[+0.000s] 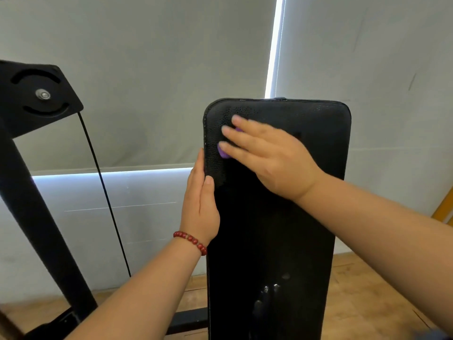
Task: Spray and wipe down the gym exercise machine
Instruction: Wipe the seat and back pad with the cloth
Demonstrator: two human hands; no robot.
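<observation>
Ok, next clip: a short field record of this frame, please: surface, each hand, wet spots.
surface: black textured padded backrest
right hand: flat, pressing purple cloth, mostly hidden beneath it, near backrest's top left
left hand: flat against backrest's left edge; red bead bracelet on wrist
wet spots: droplets low on backrest

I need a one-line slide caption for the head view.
Right hand presses a purple cloth on the black pad; left hand rests flat against its left edge.
</observation>
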